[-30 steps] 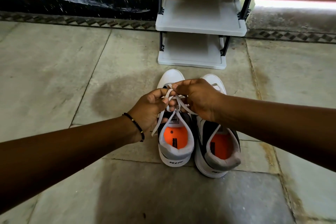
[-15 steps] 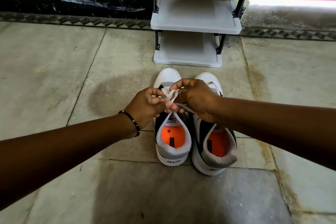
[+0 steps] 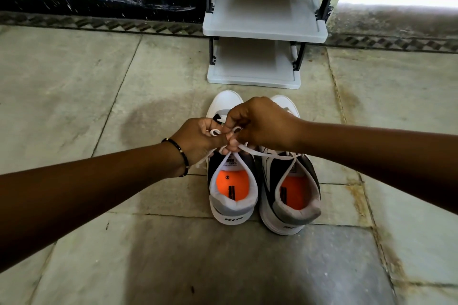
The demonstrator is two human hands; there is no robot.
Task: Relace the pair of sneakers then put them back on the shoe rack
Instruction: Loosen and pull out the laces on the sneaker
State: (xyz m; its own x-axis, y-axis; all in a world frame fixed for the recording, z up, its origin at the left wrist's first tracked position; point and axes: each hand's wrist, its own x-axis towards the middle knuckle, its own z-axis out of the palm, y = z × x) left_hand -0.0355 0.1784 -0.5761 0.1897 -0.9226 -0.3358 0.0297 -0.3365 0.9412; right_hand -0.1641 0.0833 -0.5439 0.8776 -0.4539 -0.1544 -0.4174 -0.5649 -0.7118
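**Both hands pinching the lace over the left sneaker**

From the head camera I see both hands meeting above the tongue of the left sneaker (image 3: 231, 181). The left hand (image 3: 198, 140) has its grip pressed together on the white lace (image 3: 270, 155), with a small loop showing just above its fingertips. The right hand (image 3: 260, 124) pinches the lace too, thumb against curled fingers, and a second small loop peeks out between thumb and forefinger. The two grips touch each other. One lace end runs from under the right hand across to the right sneaker (image 3: 290, 188); another end hangs down beside the left wrist, which wears a dark beaded bracelet (image 3: 182, 156).

The two sneakers stand side by side on the stone floor (image 3: 99, 94), touching or nearly so, heels toward me, toes toward the shoe rack (image 3: 262, 32). Orange insoles show in both openings. The right sneaker sits slightly closer to me than the left.

The shoe rack stands near the toes, against the wall's base, with a strip of bare floor between. Its two visible grey shelves carry nothing. To the left and right of the pair the floor lies open, and the floor on my side of the heels is bare as well.
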